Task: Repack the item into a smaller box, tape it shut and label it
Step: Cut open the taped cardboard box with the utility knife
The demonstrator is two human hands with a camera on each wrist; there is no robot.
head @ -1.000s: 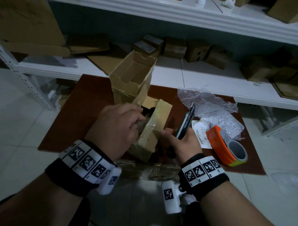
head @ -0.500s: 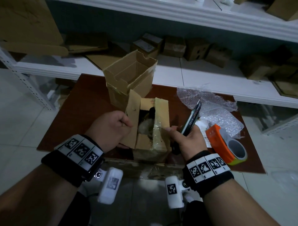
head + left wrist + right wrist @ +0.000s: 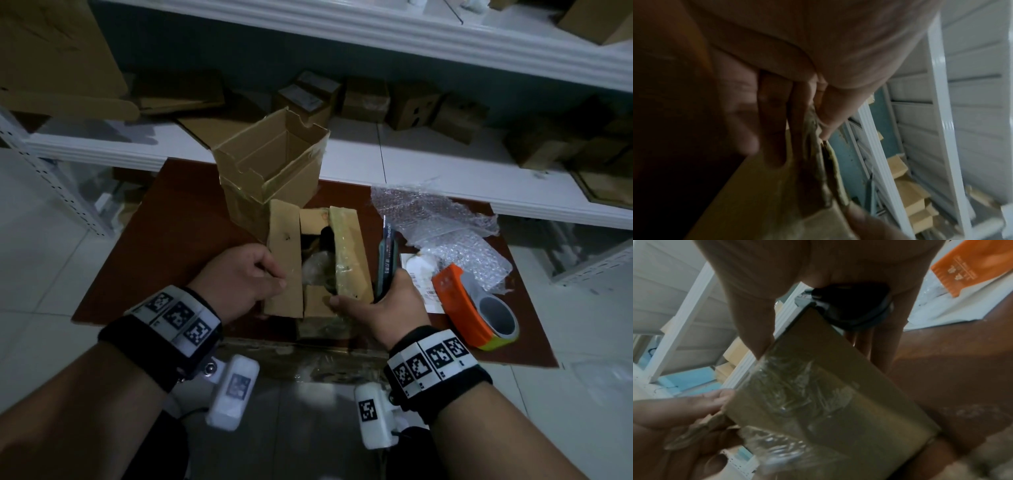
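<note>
Taped box [image 3: 318,270] between both hands, left hand [image 3: 239,277] pinching its flap, right hand [image 3: 373,308] gripping cutter [image 3: 386,260]

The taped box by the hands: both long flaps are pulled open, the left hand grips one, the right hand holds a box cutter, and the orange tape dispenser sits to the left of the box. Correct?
Not quite. The head view shows the tape dispenser on the right of the taped box, beside the right hand. The rest holds: both flaps are open, the left hand grips one, and the right hand holds the box cutter.

Taped box [image 3: 318,270] flaps open, item [image 3: 317,267] inside
</note>
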